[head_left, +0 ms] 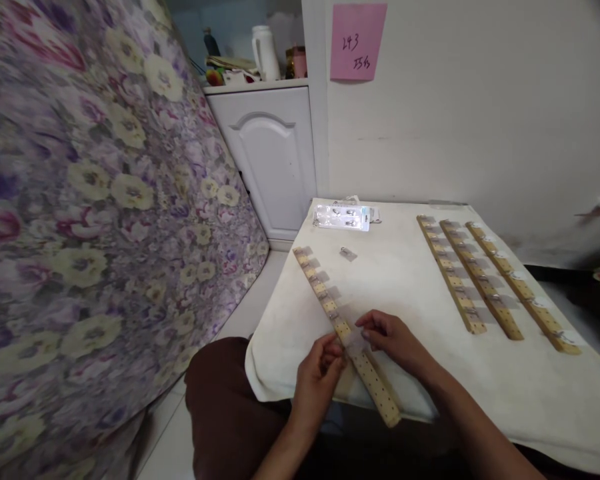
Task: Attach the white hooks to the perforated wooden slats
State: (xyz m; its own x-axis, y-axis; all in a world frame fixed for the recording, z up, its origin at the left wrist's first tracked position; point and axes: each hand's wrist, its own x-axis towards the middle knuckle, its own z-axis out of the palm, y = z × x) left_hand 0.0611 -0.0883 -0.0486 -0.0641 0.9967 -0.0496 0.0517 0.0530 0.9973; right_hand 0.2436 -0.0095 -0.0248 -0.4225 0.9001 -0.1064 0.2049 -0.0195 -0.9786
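A long wooden strip (375,387) with rows of small holes lies slantwise before me, its near end reaching over the table edge. Small metal pieces with clear plates sit along its far half. My left hand (320,367) is closed at the strip's left edge, its fingers curled; whatever they hold is hidden. On the right side, my right hand (387,337) has thumb and fingers pinched together beside the strip's middle, near a faint clear piece too small to make out. A loose small metal piece (347,253) lies beyond the strip.
Three similar wooden strips (450,270) with metal pieces lie on the right of the cloth-covered table (390,267). Clear blister packs (341,217) are at the back left. A flowered curtain (90,200) hangs to the left, and a white cabinet (270,160) stands behind.
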